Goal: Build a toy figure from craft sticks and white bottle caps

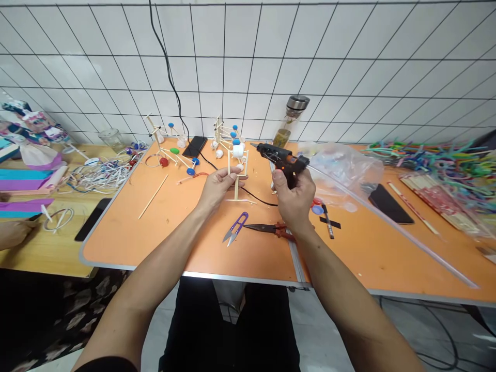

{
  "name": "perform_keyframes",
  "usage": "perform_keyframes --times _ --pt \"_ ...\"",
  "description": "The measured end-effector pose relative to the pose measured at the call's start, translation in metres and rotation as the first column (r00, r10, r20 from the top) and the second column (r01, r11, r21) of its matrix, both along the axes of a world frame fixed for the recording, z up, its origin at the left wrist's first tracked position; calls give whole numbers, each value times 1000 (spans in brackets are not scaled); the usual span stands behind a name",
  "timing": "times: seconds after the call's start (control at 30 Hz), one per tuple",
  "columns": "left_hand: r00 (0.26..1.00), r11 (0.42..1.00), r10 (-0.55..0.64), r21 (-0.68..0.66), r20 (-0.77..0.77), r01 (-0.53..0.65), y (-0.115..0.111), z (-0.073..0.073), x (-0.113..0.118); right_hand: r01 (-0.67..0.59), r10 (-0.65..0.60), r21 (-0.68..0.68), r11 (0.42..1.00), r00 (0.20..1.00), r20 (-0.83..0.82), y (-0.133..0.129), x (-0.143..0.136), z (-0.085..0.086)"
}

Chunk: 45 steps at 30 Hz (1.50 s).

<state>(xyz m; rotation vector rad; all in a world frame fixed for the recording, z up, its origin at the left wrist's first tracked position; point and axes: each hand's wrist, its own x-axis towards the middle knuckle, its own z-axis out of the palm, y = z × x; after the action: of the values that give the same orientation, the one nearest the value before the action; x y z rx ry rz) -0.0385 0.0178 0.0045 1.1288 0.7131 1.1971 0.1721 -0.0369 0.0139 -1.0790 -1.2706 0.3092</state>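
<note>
My left hand (221, 187) pinches a small frame of wooden sticks (237, 189), held above the orange table (201, 243). A white roll-shaped piece (238, 150) sits at the frame's upper end. In my right hand (296, 199) is a black hot glue gun (279, 156), its nozzle pointing left toward the frame; a long clear glue stick (391, 225) trails out of its back. Below my hands lie purple-handled thread snips (235, 228) and pliers (267, 228) with red-brown handles, partly behind my right wrist. A loose wooden stick (153, 197) rests to the left.
Stick models with coloured caps (174, 151) stand near the tiled wall, beside a phone (195, 146) and a glass bottle (289, 121). A plastic bag (344, 168), marker (327, 222) and second phone (390, 203) lie right. Another person's hand (17, 232) is at far left.
</note>
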Motion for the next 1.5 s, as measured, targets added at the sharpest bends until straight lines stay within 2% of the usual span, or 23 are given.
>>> perform_keyframes --times 0.1,0.33,0.77,1.0,1.13,1.27,1.5 --pt "1000 1000 8 -3 7 -8 0 0 -1 71 -73 40 997 996 51 -2 0 -2" --pt "997 998 71 -1 37 -71 7 1 -6 19 -21 32 999 997 73 -7 -5 -2" --pt "980 982 186 5 69 -187 15 8 -22 59 -62 18 998 972 229 -7 -10 -8" --pt "974 968 220 113 60 -226 19 2 -23 68 -80 48 997 938 336 -12 -14 -4" --pt "962 940 273 207 22 -272 16 3 -20 75 -118 116 990 894 432 -14 -16 -3" --pt "950 911 309 274 34 -307 14 5 -17 47 -130 187 981 879 460 -14 -16 -6" --pt "936 879 351 338 16 -336 10 5 -13 74 -156 176 982 842 516 -14 -16 -9"
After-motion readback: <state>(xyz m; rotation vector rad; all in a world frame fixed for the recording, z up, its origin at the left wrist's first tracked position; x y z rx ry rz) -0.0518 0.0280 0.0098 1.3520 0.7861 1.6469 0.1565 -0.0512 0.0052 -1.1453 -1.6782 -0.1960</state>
